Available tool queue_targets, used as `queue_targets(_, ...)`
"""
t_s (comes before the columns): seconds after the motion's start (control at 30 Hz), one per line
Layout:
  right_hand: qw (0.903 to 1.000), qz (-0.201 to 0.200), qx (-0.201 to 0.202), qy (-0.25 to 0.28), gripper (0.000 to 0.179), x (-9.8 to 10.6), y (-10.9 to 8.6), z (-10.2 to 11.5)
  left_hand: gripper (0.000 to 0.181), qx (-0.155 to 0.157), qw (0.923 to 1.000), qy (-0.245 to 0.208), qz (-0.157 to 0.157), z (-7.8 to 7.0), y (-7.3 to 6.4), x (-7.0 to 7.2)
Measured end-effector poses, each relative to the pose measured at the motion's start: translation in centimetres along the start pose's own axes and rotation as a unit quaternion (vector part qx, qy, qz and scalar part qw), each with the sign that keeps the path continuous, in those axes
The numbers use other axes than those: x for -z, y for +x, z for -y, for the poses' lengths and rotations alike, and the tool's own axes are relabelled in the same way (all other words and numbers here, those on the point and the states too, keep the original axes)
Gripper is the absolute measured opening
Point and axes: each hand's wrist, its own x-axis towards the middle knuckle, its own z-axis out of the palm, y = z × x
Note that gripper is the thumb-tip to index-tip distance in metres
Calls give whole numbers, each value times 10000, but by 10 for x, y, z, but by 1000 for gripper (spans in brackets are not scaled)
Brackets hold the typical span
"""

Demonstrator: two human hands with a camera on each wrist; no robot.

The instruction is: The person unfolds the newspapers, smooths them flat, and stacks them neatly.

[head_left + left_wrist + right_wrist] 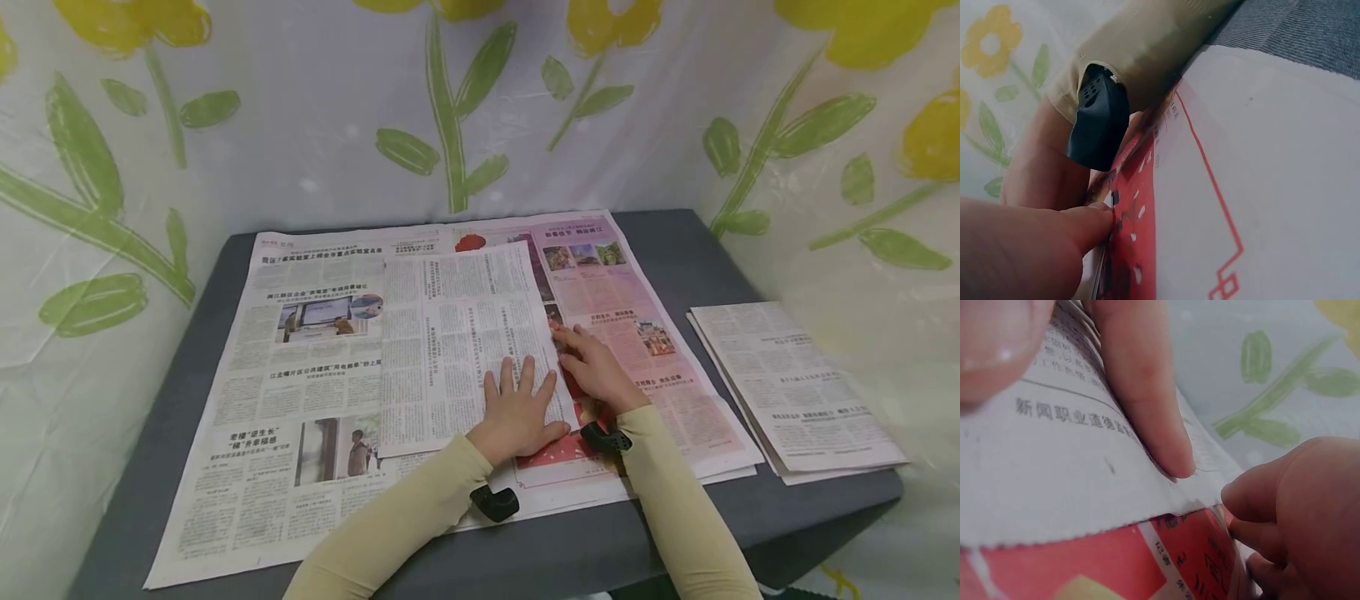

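Observation:
A folded newspaper sheet (pixel 450 358) printed in black lies on a larger spread of newspaper (pixel 225 500) with colour pictures. My left hand (pixel 517 421) rests on the lower right part of the folded sheet, fingers spread and pointing away from me. In the left wrist view, its thumb (pixel 1094 225) presses at the sheet's edge over the red print. At the folded sheet's right edge is my right hand (pixel 600 371), its fingers loosely bent. The right wrist view has these fingertips (pixel 1232 497) right at the paper's edge, beside a left-hand finger (pixel 1154 412).
A stack of folded newspapers (pixel 795 383) lies at the table's right side. Dark grey cloth covers the table (pixel 187 333). A white curtain (pixel 300 108) with yellow flowers hangs behind and at both sides. Each wrist wears a black band (pixel 495 504).

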Motion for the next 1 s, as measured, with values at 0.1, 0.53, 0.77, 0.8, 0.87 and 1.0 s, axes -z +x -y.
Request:
queue_targets(0.1, 10000, -5, -17, -15, 50, 0, 1, 1, 82, -11, 10000, 43, -76, 0, 0, 1)
queue_targets(0.53, 10000, -28, 61, 39, 51, -1, 3, 4, 66, 57, 9991, 15, -421, 1, 0, 2)
queue_targets(0.77, 9999, -65, 115, 23, 49, -3, 2, 1, 57, -77, 9960, -466, -756, 7, 2, 4)
queue_targets(0.8, 9999, -84, 101, 33, 49, -3, 2, 0, 55, -130, 9944, -622, -842, 9, 2, 6)
queue_targets(0.87, 9999, -131, 49, 56, 49, -3, 2, 0, 52, -226, 9892, -1042, -1009, 13, 3, 10)
queue_targets(1.0, 9997, -169, -61, 137, 52, -2, 1, -1, 48, -303, 9647, -2241, -1351, 23, 1, 18)
